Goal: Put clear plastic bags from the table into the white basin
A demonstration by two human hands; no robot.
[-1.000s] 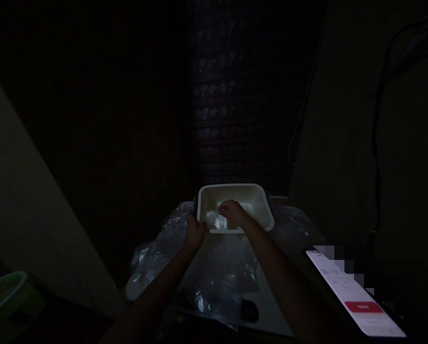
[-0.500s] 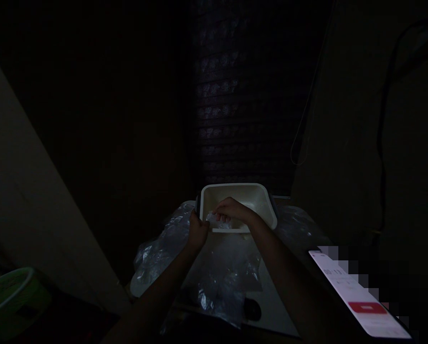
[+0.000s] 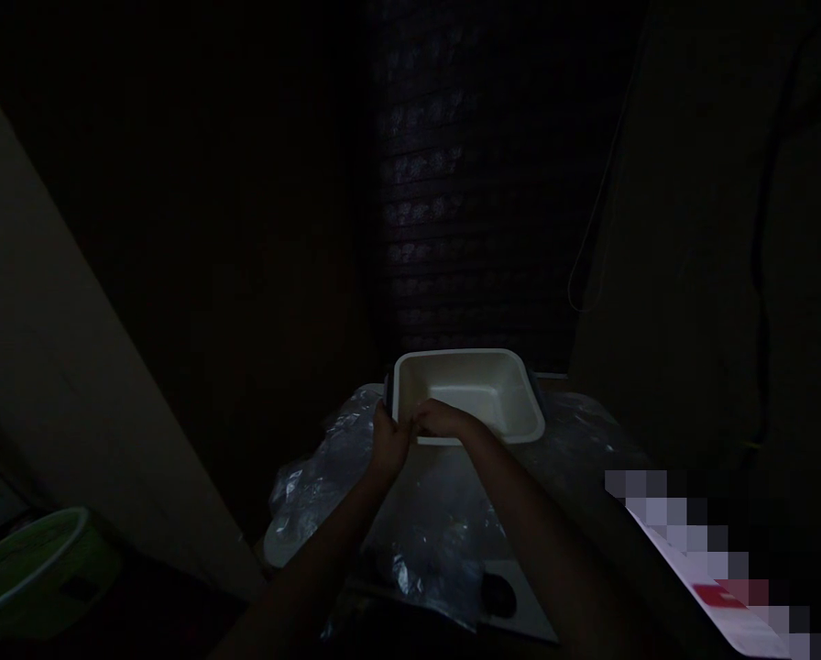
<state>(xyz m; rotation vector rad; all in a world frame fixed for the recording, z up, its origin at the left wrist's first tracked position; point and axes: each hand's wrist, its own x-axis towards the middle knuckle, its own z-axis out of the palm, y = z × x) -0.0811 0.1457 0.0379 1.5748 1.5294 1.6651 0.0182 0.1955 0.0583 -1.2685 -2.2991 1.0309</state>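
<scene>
A white rectangular basin (image 3: 483, 399) with dark side handles stands on a small table covered in clear plastic. My left hand (image 3: 389, 445) is closed around the basin's near left corner. Beside it, my right hand (image 3: 439, 418) reaches over the near rim with its fingers bent together, close to my left fingers. The dim light hides what, if anything, is between the right fingers. Crumpled clear plastic (image 3: 428, 541) lies in front of the basin and spreads to its left.
A lit phone (image 3: 719, 596) is at the lower right. A green basket (image 3: 46, 568) sits at the lower left. Near the table's front edge lies a dark rounded object (image 3: 498, 596). A thin cord loop (image 3: 579, 293) hangs behind, at the right.
My right hand has moved down and towards the near rim, closer to my left hand. The clear plastic seen under it inside the basin no longer shows. The view has shifted slightly.
</scene>
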